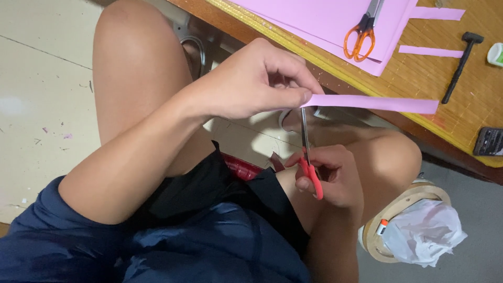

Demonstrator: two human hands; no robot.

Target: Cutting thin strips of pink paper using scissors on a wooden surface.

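Nearest: dark blue shirt (pixel 209 246) and black shorts (pixel 209 183) of the seated person, both bare knees up. Right hand (pixel 330 175) low over the right thigh, fingers closed through the loops of red-handled scissors (pixel 309 157), blades pointing up, tips meeting the near end of a pink paper strip (pixel 374 104). Can't tell how far the blades are parted. Left hand (pixel 257 81) above it, thumb and fingers pinched shut on the strip's near end; the strip runs out level to the right, in the air, its far end overlapping the table's near edge in view. Below right of the knee, on the floor: round wooden-rimmed bin (pixel 414 196) lined with a white plastic bag (pixel 427 230), a small marker-like thing with an orange cap (pixel 381 227) resting at its rim. Red basket-like object (pixel 241 166) between the legs, mostly hidden. Farther: wooden table (pixel 445 89) with bamboo mat, along the top right. On it pink paper sheets (pixel 325 21) with orange-handled scissors (pixel 361 34) lying on top, two loose pink strips (pixel 429 51) beside the sheets, small black hammer (pixel 461 65), a dark phone-like device (pixel 488 141) at the right near edge.
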